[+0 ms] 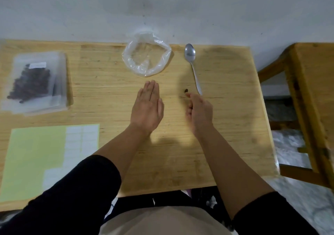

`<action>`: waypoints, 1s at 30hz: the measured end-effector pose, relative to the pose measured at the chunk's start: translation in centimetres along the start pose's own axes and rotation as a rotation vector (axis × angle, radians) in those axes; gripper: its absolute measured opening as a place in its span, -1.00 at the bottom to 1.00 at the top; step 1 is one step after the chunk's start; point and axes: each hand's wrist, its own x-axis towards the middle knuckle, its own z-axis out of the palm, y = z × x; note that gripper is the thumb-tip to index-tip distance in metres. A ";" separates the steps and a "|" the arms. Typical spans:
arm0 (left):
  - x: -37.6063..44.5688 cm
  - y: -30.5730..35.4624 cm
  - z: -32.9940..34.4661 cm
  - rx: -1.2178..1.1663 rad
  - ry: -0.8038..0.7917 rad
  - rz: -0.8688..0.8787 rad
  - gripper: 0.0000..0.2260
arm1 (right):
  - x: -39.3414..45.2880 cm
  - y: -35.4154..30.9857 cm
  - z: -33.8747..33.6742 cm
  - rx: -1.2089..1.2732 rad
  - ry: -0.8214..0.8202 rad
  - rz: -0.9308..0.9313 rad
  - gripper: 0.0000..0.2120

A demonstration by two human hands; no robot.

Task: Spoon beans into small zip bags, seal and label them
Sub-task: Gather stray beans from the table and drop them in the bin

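Observation:
A clear plastic bag (pixel 146 56) with its rim rolled open lies at the table's far edge and looks empty. To its right lies a metal spoon (pixel 192 66), bowl away from me. A single dark bean (pixel 186 90) rests on the wood beside the spoon's handle end. My right hand (pixel 198 110) hovers just below the bean, fingers curled, fingertips almost touching it. My left hand (pixel 147 108) is flat and palm up, fingers together, below the bag, holding nothing. Small zip bags (pixel 38 81) are stacked at the far left; the top one holds brown beans and carries a white label.
A yellow sheet with white labels (pixel 52 155) lies at the near left of the wooden table (pixel 226 135). A wooden stool or bench (pixel 312 93) stands off the table's right side. A grey wall runs behind the table.

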 end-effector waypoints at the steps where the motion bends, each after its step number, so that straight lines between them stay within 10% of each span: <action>1: 0.3 0.4 0.1 -0.014 -0.013 0.011 -0.54 | 0.3 -0.1 -0.1 -0.150 0.023 -0.095 -0.87; 18: 1.6 1.9 1.0 -0.055 -0.053 0.089 -0.55 | 2.9 0.7 0.3 -0.848 0.101 -0.654 -0.89; 30: 1.6 1.7 1.1 -0.049 -0.039 0.107 -0.54 | 1.1 1.7 0.5 -1.021 0.095 -0.548 -0.77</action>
